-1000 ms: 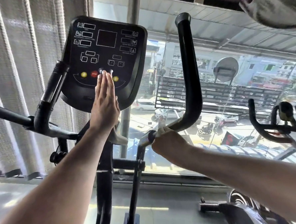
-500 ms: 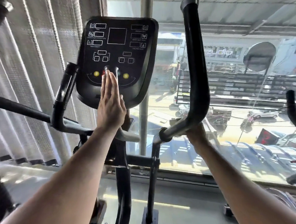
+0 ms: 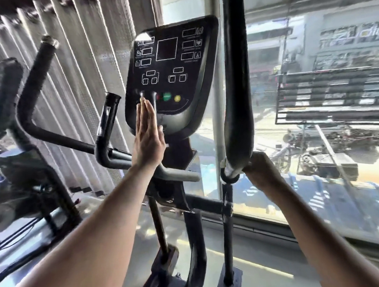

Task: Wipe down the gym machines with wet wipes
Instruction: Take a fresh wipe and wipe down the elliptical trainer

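A black elliptical machine stands in front of me. Its console (image 3: 171, 78) has a dark display and green, yellow and red buttons. My left hand (image 3: 147, 137) lies flat against the console's lower left, fingers straight and together, tips by the two small levers. No wipe shows under it. My right hand (image 3: 262, 172) is wrapped around the lower bend of the tall right handlebar (image 3: 236, 96), its fingers hidden behind the bar.
The left moving handlebar (image 3: 32, 90) and a short fixed grip (image 3: 107, 124) rise left of the console. Vertical blinds (image 3: 79, 61) hang behind. A large window (image 3: 316, 135) fills the right side. Another machine (image 3: 1, 99) sits blurred at far left.
My view has swung left, so the console sits further right. My left hand has slid from the console's middle buttons toward its left side. My right hand stays on the handlebar bend.
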The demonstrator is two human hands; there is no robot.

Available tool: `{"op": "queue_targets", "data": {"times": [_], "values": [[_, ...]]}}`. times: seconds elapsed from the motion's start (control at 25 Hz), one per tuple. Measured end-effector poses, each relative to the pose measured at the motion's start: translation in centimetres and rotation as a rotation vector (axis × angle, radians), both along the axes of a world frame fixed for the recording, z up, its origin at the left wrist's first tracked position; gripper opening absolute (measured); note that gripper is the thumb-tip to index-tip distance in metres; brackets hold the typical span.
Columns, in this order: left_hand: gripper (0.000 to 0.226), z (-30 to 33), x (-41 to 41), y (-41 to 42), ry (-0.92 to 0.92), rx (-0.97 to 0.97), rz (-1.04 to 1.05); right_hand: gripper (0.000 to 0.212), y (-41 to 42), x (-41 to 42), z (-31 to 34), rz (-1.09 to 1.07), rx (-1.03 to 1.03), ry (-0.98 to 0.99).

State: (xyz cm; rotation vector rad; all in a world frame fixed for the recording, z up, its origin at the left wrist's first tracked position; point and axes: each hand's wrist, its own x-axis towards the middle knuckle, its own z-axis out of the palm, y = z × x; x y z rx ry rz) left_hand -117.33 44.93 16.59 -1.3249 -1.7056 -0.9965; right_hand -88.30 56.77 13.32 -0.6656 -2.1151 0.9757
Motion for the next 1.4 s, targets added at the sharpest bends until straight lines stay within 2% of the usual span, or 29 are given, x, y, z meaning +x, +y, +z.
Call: {"op": "queue_targets", "data": {"times": [0.08,0.2,0.28,0.4,0.44,0.52,0.6,0.68,0.8,0.88,1.08,1.28,1.4], "values": [[0.066,0.1,-0.1,0.2,-0.032,-0.033,0.015,0.04,-3.8,1.8,1.6,0.005,-0.075,0.21],[0.074,0.2,0.6,0.5,-0.035,-0.043,0.035,0.056,-8.0,4.1,2.4,-0.004,-0.141,0.482],[0.078,0.2,1.0,0.3,-0.047,-0.039,0.059,0.052,-9.5,4.3,0.6,-0.077,-0.035,0.549],[0.067,0.0,1.0,0.3,-0.035,-0.055,0.127,0.039,-8.5,3.6,-1.7,-0.154,0.137,0.619],[0.069,0.1,0.9,0.5,-0.04,-0.036,0.143,0.036,-6.8,2.9,-2.6,-0.177,0.182,0.577],[0.072,0.2,0.5,0.5,-0.046,-0.026,0.154,0.033,-3.0,0.6,-4.8,-0.226,0.206,0.368],[0.072,0.0,0.3,0.6,-0.021,-0.022,0.158,0.036,-0.2,-1.0,-6.7,-0.23,0.152,0.149],[0.073,-0.2,0.2,0.7,-0.024,-0.029,0.169,0.037,0.9,-1.8,-7.5,-0.192,0.064,0.065],[0.074,-0.4,0.0,0.6,-0.003,-0.031,0.178,0.036,0.1,-1.4,-4.8,-0.177,-0.204,0.138],[0.073,-0.4,0.2,0.6,0.0,-0.025,0.184,0.034,-1.2,0.4,-2.3,-0.096,-0.305,0.204],[0.073,-0.5,0.5,0.5,-0.034,-0.044,0.175,0.022,-6.5,5.6,4.7,0.175,-0.307,0.499],[0.076,0.0,0.9,0.4,-0.06,-0.056,0.188,0.013,-7.1,5.7,9.8,0.223,-0.516,0.731],[0.076,0.0,0.9,0.5,-0.069,-0.052,0.178,0.007,-6.5,4.7,12.8,0.155,-0.474,0.834]]}}
